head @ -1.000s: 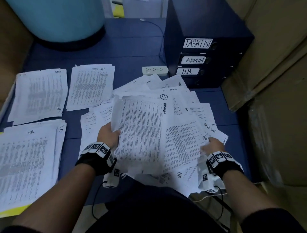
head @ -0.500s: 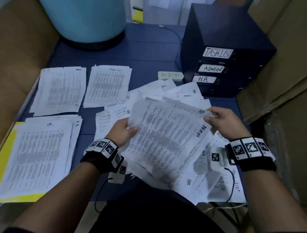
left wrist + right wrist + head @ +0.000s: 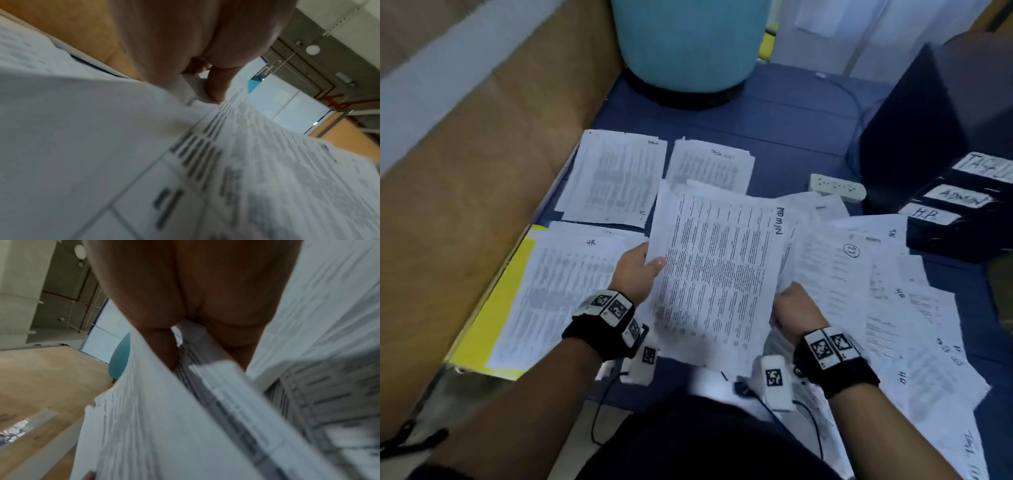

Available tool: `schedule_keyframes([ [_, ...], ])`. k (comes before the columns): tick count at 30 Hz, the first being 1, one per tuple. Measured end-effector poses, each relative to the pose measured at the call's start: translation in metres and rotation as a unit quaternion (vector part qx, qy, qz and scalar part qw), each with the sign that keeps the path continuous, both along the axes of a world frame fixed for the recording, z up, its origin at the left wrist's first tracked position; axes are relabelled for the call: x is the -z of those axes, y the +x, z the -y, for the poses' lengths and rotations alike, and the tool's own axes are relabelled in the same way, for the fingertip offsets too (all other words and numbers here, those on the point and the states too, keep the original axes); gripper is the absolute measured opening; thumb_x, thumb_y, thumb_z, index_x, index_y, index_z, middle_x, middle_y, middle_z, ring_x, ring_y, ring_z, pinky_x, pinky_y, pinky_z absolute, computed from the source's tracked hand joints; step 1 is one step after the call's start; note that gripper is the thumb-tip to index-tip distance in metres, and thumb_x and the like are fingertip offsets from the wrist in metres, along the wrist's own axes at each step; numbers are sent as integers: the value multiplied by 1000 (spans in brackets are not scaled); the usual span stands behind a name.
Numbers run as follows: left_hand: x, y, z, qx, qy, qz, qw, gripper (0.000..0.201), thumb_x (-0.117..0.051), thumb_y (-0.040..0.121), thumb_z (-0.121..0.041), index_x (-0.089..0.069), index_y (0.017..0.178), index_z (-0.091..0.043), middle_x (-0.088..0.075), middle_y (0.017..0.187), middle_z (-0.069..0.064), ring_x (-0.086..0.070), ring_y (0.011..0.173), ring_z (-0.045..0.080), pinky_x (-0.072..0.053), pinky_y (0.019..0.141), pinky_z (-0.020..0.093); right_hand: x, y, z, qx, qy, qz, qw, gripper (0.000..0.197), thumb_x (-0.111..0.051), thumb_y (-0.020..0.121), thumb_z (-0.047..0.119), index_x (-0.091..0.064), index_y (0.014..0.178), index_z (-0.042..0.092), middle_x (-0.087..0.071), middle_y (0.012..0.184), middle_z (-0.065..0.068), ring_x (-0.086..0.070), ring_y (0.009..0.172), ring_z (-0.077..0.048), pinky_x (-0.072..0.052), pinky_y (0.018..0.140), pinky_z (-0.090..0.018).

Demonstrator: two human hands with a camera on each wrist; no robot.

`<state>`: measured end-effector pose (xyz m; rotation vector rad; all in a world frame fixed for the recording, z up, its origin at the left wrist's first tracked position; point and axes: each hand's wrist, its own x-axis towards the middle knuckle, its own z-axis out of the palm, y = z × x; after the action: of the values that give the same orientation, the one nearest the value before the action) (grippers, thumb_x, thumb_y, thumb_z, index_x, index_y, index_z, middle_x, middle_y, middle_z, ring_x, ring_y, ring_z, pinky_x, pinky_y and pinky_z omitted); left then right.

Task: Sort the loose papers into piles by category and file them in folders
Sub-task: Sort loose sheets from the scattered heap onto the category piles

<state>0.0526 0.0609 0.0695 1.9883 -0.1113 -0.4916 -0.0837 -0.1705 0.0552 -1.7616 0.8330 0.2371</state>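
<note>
Head view: "ADMIN" sheet (image 3: 719, 270); "HR" pile (image 3: 565, 284)

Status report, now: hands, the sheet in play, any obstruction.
Left hand grips ADMIN sheet by its left edge; right hand pinches papers at its lower right. Sheet held above the loose papers, not yet piled. Nothing blocking.

light: dim, bluish | blur: strong motion blur, wrist views | edges: wide-angle bending

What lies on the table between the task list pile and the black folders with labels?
In the head view, a white power strip lies on the blue table between the task list pile and the black folders.
</note>
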Motion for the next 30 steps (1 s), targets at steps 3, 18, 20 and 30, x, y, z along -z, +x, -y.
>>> schedule_keyframes([
  [3,15,21,-43,-10,78,14,997,18,-49,93,-5,-63,104,-9,-63,91,7,-57,78,21,-44,72,30,7,28,-11,86,-5,-12,996,26,-66,90,23,-59,68,10,-54,39,2,-48,33,-11,-35,41,-21],
  [18,91,82,-218,-102,309,-85,942,38,-47,98,-11,-48,133,2,-51,133,26,-49,118,45,-43,98,55,21,90,-58,118,-44,-17,992,34,-66,92,14,-62,64,-5,-42,35,-7,-38,29,-15,-35,46,-23],
  [20,91,84,-218,-104,298,-79,946,38,-47,98,-12,-48,133,1,-52,131,25,-51,117,44,-44,98,54,19,91,-58,125,-46,-20,991,40,-67,91,20,-56,58,-1,-46,40,-11,-42,34,-18,-38,50,-27],
  [30,42,112,-184,-228,140,-7,964,37,-54,88,-2,-49,125,-5,-58,108,9,-58,99,31,-45,80,34,1,87,-56,132,-69,2,989,49,-70,88,26,-57,55,-6,-49,42,-16,-44,29,-18,-35,54,-29],
])
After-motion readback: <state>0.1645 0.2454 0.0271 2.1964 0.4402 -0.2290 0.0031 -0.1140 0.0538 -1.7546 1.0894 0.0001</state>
